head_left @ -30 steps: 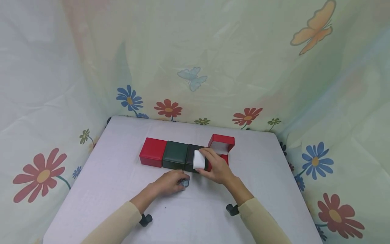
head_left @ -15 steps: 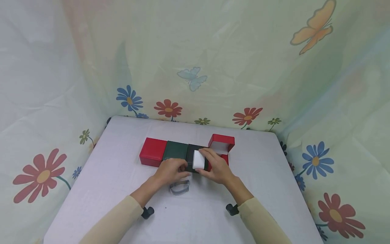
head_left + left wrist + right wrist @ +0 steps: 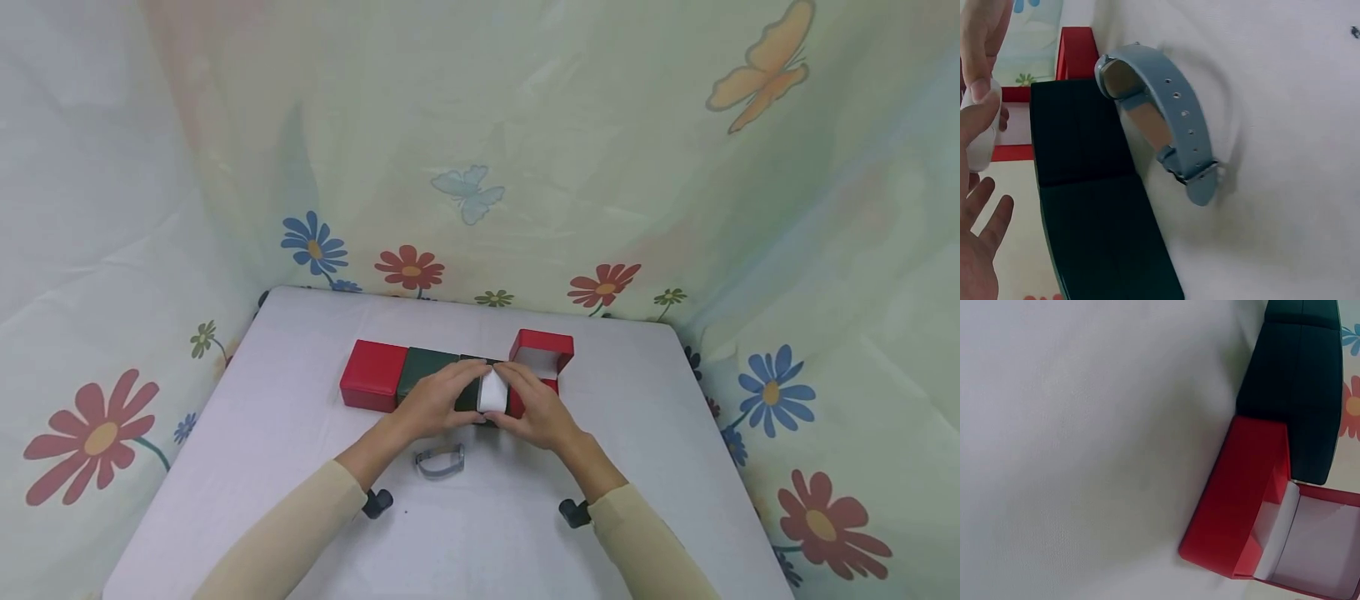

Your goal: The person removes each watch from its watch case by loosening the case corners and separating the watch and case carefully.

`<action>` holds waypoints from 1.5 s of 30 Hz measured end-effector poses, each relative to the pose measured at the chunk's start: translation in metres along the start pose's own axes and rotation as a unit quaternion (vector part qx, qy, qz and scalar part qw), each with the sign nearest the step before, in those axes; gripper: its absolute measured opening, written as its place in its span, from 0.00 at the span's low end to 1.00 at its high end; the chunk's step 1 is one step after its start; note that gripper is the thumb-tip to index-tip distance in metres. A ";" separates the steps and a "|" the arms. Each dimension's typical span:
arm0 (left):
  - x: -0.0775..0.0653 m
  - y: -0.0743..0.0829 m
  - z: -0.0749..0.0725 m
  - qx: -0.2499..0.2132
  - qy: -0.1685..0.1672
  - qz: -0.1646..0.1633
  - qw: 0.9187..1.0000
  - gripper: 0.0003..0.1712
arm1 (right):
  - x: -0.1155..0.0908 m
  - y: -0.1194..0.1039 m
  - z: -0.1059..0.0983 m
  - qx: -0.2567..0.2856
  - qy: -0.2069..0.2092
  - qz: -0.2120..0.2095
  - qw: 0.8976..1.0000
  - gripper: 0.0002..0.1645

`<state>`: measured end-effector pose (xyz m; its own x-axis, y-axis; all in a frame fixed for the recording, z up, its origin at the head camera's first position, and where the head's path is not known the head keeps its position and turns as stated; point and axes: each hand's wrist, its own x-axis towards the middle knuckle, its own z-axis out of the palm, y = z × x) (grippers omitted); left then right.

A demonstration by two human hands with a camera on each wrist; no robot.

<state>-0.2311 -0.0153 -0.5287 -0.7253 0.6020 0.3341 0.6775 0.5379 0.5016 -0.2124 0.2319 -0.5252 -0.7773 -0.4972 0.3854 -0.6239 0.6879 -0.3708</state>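
Note:
Between my two hands a white watch cushion [image 3: 492, 392] stands over the black box. My left hand [image 3: 431, 407] pinches its left side between thumb and fingers, and my right hand [image 3: 543, 417] grips its right side the same way. A watch [image 3: 441, 464] with a grey-blue strap lies buckled in a loop on the table, below my left hand; the left wrist view shows its strap [image 3: 1185, 115] with a row of holes. Just right of the cushion is a red box [image 3: 1235, 494] with its lid raised and a white lining, partly hidden by my right hand in the head view.
A closed red box [image 3: 375, 372], a dark green box [image 3: 431, 364] and a black box [image 3: 1291, 375] stand side by side in a row, left of the raised-lid box. A white cloth covers the table [image 3: 622, 392], with a flower-printed curtain [image 3: 360, 125] around it.
My left hand has let go of the watch, leaving it on the table, and moved up and right to take the cushion's left side. My right hand keeps holding the cushion.

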 end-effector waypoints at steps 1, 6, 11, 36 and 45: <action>0.002 0.001 0.000 0.000 -0.005 0.002 1.000 0.50 | 0.000 0.001 -0.001 0.003 -0.003 0.002 1.000 0.50; 0.011 0.005 -0.001 0.004 -0.009 0.003 1.000 0.48 | 0.001 0.004 -0.003 0.010 -0.017 0.015 1.000 0.51; 0.019 0.005 0.002 0.013 -0.017 -0.005 1.000 0.47 | 0.001 0.008 -0.006 0.020 -0.037 0.031 0.999 0.51; 0.060 0.009 0.037 0.031 -0.051 0.008 0.998 0.43 | -0.017 0.042 -0.012 0.024 -0.036 0.108 0.993 0.46; 0.071 0.014 0.050 0.057 -0.045 0.001 0.997 0.40 | -0.020 0.049 -0.014 0.015 -0.043 0.138 0.989 0.46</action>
<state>-0.2669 0.0643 -0.5387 -0.7137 0.6503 0.2601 0.6921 0.5978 0.4045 -0.2260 0.2832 -0.5391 -0.9216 -0.3362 0.1939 -0.3880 0.7882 -0.4778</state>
